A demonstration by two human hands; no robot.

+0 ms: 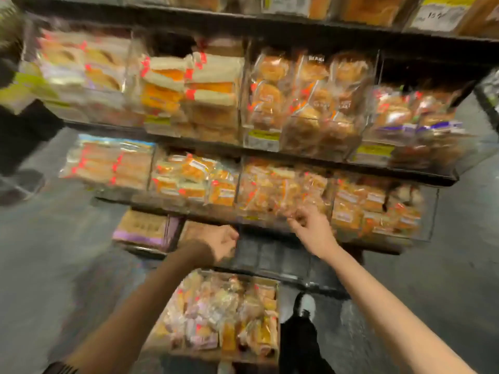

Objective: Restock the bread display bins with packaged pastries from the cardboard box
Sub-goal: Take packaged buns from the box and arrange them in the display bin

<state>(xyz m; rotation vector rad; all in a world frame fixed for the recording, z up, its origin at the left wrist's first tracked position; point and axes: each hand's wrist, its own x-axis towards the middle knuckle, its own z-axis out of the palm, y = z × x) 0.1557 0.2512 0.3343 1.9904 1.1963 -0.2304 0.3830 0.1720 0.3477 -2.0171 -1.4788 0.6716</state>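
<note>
While the cardboard box (224, 314) at bottom centre remains heaped with packaged pastries (216, 300), the right hand (310, 225) meets a nearly full lower bin (283, 190), its grip blurred; the left hand (220, 242) hangs curled, apparently empty.

We cannot read any text with certainty. A white shelf tag (437, 18) at the top right carries blurred handwritten marks, perhaps "10". Yellow price labels (375, 151) on the display bins are illegible.
</note>
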